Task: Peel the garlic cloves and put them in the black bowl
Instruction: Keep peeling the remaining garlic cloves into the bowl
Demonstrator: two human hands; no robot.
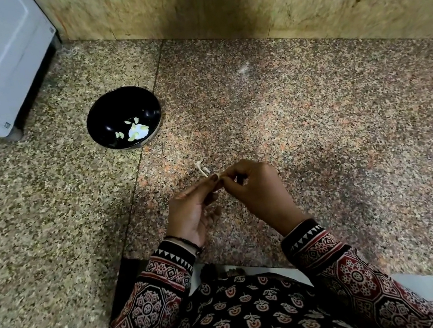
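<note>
Two hands meet on one small garlic clove point(219, 175): left hand point(193, 212) & right hand point(257, 191) both pinch it w/ fingertips, a skin bit point(202, 169) sticking up. The black bowl point(103, 108) sits on the floor point(286, 109), up & left of them, so the left hand is nearer.

Dim light falling unevenly; dark shadow pooling on wall point(208, 10); right edge blurring; wide-angle bending corners; black bowl point(113, 105) glinting.

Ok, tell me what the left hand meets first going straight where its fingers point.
Probably the right hand: the left hand points up-right at its fingertips, the garlic clove pinched between both.
</note>
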